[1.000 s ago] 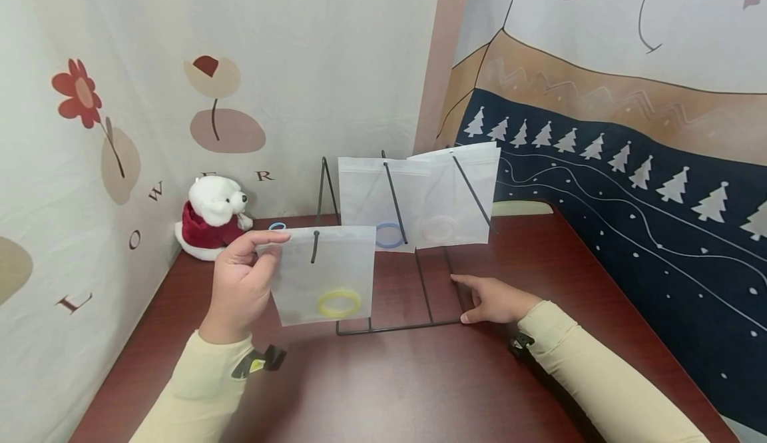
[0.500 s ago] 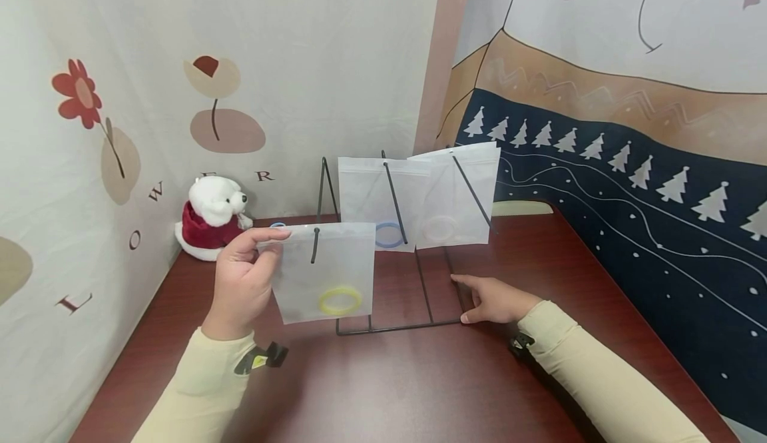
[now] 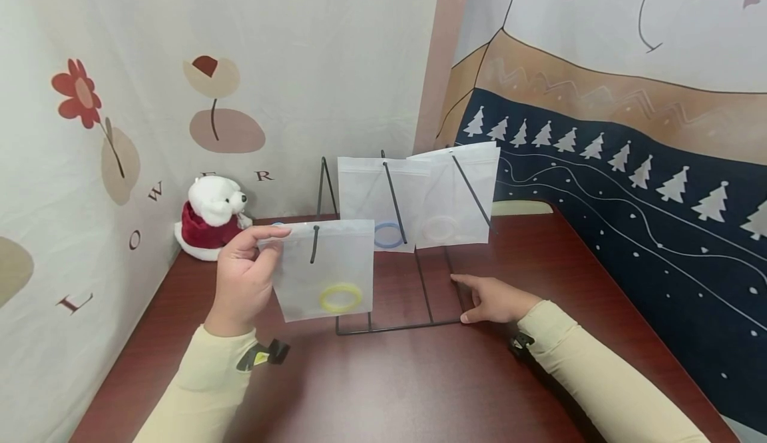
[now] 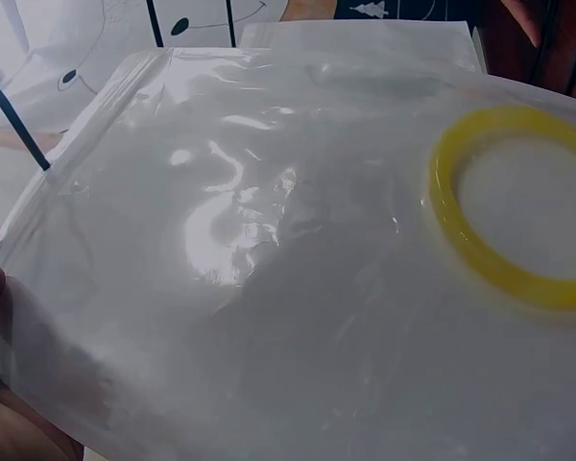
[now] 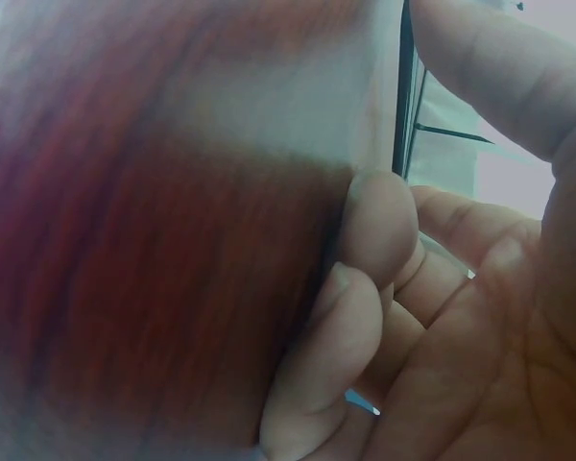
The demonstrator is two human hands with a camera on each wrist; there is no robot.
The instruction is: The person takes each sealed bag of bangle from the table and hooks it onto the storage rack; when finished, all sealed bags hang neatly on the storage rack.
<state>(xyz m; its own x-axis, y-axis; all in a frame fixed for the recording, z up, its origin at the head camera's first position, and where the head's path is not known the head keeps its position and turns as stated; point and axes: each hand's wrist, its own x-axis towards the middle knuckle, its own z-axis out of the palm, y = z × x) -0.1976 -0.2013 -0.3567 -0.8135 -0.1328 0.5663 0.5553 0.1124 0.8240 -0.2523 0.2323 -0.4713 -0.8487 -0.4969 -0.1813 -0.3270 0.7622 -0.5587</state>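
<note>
A frosted zip bag (image 3: 299, 290) hangs by its top from the front left prong (image 3: 314, 250) of a black wire rack (image 3: 401, 328). Inside it, low and to the right, lies a yellow ring (image 4: 446, 197). My left hand (image 3: 240, 286) pinches the bag's upper left edge between thumb and forefinger; the left wrist view looks across its glossy face. My right hand (image 3: 500, 300) holds the rack's base at its front right corner, thumb at the corner and forefinger along the side bar. In the right wrist view, other fingers (image 5: 379, 226) curl by the tabletop.
Behind hang two more frosted bags, one with a blue ring (image 3: 389, 244), the other (image 3: 467, 190) with a pale ring. A white plush bear (image 3: 212, 203) in red sits at the table's (image 3: 383, 390) back left. Printed cloth walls (image 3: 329, 63) enclose the back and sides.
My left hand rises slightly and moves a little right, lifting the front bag's lower edge with it. The right hand and the rack stay put.
</note>
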